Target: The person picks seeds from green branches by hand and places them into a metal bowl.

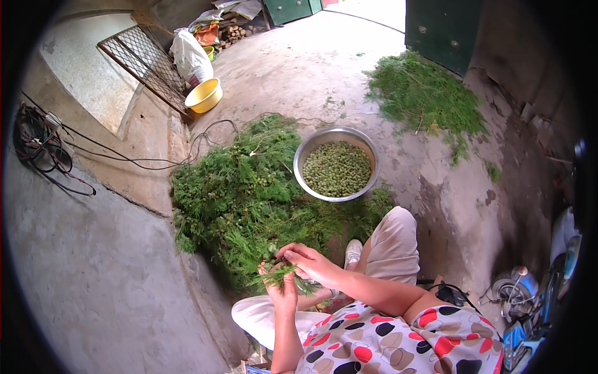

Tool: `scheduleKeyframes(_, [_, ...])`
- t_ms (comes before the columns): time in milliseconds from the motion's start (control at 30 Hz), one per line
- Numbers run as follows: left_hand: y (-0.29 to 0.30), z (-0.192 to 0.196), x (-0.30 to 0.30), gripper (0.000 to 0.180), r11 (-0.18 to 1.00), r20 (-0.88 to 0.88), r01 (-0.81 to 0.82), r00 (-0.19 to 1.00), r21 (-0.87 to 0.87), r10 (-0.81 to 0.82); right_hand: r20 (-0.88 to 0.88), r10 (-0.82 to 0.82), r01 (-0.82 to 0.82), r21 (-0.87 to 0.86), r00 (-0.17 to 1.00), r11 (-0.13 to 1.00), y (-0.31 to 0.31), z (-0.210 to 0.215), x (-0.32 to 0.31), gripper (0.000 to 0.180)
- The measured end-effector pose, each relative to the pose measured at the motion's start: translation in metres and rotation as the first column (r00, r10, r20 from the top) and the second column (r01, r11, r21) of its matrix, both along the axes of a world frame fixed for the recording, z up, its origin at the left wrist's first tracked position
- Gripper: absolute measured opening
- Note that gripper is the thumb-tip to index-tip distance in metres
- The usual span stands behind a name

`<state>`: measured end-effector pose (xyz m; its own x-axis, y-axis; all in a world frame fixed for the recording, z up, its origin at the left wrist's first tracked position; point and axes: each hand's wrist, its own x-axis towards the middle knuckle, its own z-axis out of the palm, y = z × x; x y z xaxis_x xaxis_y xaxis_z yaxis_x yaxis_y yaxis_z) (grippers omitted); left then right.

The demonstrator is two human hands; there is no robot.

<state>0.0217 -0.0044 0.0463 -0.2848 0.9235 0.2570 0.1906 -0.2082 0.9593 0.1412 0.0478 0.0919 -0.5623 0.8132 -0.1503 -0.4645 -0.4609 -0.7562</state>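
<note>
Between my knees, my left hand (284, 295) is closed round a feathery green sprig (278, 273) and holds it upright. The fingers of my right hand (313, 264) pinch at the same sprig from the right; what exactly lies between those fingertips is too small to make out. Just beyond my hands spreads a large heap of leafy green branches (237, 187), dotted with small round green fruits. Against the heap's right side stands a round steel basin (301, 179), partly filled with loose small green fruits (336, 168).
A second pile of green branches (427, 93) lies at the far right, near a dark green door (443, 37). At the far left are a yellow basin (204, 95), a white sack (190, 57) and a metal grille (140, 59). Black cables (134, 163) trail along the left wall.
</note>
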Motion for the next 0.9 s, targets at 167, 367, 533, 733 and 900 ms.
scheduleKeyframes(167, [0.001,-0.002,-0.004,0.025,1.000,0.145,0.009,0.989,0.020,-0.011,-0.076,0.012,-0.016,-0.040,0.997,0.999,-0.004,-0.003,-0.005,0.029])
scheduleKeyframes(367, [0.009,-0.008,-0.015,0.018,0.999,-0.060,-0.048,0.997,-0.022,0.046,-0.093,0.027,-0.017,0.106,0.995,0.994,0.003,-0.014,-0.003,0.036])
scheduleKeyframes(533, [0.013,0.015,-0.009,0.033,0.993,0.211,-0.073,0.973,-0.095,0.092,-0.183,-0.041,0.030,-0.065,0.982,0.997,0.006,0.002,0.011,0.022])
scheduleKeyframes(733, [0.016,0.014,-0.016,0.038,0.977,0.293,-0.156,0.937,-0.145,0.193,-0.332,-0.387,0.476,0.250,0.860,0.843,0.024,0.073,0.046,0.023])
scheduleKeyframes(900, [0.016,0.025,-0.009,0.035,0.978,0.320,-0.131,0.931,-0.164,0.178,-0.280,-0.866,0.327,0.934,0.414,-0.145,0.111,0.069,0.078,0.020])
